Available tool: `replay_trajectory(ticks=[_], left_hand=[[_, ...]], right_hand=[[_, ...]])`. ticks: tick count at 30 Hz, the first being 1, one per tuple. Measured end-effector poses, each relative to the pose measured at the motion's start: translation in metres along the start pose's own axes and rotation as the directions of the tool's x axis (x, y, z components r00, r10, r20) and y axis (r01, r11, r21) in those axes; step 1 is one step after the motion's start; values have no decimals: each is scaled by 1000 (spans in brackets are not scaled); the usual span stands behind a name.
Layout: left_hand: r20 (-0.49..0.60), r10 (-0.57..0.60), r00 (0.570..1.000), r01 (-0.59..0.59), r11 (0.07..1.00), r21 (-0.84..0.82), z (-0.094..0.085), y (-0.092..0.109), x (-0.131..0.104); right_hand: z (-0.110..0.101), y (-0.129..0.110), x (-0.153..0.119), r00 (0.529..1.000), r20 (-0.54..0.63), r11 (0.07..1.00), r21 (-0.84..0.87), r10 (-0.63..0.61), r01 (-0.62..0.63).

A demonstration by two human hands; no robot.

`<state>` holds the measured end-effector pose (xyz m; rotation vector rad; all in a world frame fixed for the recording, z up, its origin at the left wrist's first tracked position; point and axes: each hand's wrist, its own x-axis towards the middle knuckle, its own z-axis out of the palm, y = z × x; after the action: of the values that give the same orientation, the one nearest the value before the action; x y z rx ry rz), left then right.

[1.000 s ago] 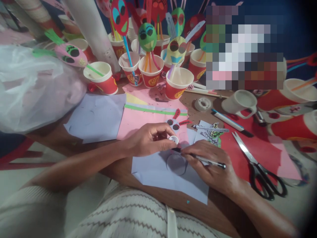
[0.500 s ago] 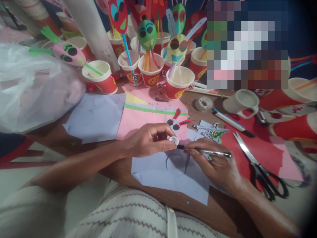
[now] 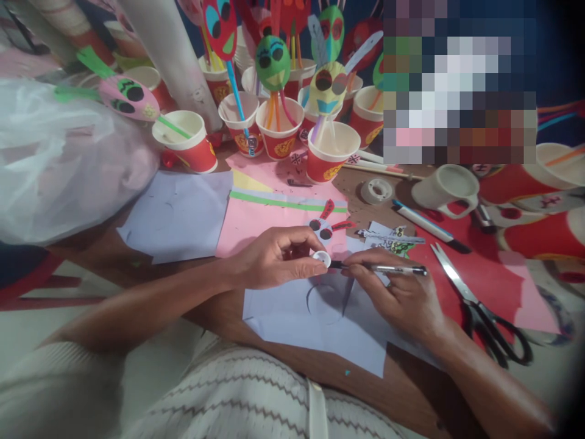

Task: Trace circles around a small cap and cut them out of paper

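Between the thumb and fingers of my left hand (image 3: pixel 274 257) is a small round white cap-like piece (image 3: pixel 322 259), its hollow side partly visible. My right hand (image 3: pixel 397 292) grips a black-and-clear pen (image 3: pixel 397 269), its tip end at the edge of the white piece. Below both hands lies a sheet of lavender paper (image 3: pixel 292 323) with curved dark lines drawn on it. Just beyond my left hand, a paper face with black round eyes and red antennae (image 3: pixel 320 229) rests on pink paper (image 3: pixel 256 225).
Black-handled scissors (image 3: pixel 475 299) lie open on red paper (image 3: pixel 491 268) at the right. Behind are a tape roll (image 3: pixel 377 191), a white mug (image 3: pixel 445 188), a cutter knife (image 3: pixel 429 225) and several red paper cups (image 3: pixel 331 155) holding paper faces. A plastic bag (image 3: pixel 68 164) bulges at the left.
The pen has shifted very slightly upward against the white piece, along with my right hand. My left hand stays nearly in place, and the objects around lie as before.
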<state>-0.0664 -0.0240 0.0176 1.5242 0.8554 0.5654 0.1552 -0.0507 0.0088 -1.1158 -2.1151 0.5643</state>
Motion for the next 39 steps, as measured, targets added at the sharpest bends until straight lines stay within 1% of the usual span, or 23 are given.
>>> replay_trajectory(ticks=[6, 9, 14, 21, 26, 28, 31, 35, 39], left_hand=[[-1, -8, 1000, 8, 1000, -13, 1, 0, 0], [4, -7, 1000, 7, 1000, -11, 1, 1, 1], [3, -17, 1000, 17, 1000, -11, 1, 1, 0], [-10, -11, 1000, 10, 1000, -24, 1, 1, 0], [2, -11, 1000, 12, 999, -41, 2, 2, 1], [-1, -22, 1000, 22, 999, -35, 2, 2, 0], [-13, -34, 999, 34, 999, -10, 2, 2, -1], [-32, -28, 999, 28, 1000, 14, 2, 1, -1], [-31, -13, 999, 12, 1000, -20, 3, 1, -2]], right_hand=[[2, 2, 1, 1000, -19, 1000, 19, 22, -21], [2, 5, 3, 999, 2, 999, 23, 34, -34], [1, 8, 10, 999, 50, 1000, 7, 3, -3], [2, 9, 25, 993, 101, 997, 50, 53, -58], [0, 14, 39, 990, 138, 999, 33, 23, -28], [0, 16, 46, 985, 169, 998, 56, 23, -32], [-1, 17, 56, 968, 250, 994, 108, 8, -35], [-2, 18, 66, 952, 306, 998, 60, -12, -7], [-2, 18, 74, 938, 348, 998, 56, -4, -16]])
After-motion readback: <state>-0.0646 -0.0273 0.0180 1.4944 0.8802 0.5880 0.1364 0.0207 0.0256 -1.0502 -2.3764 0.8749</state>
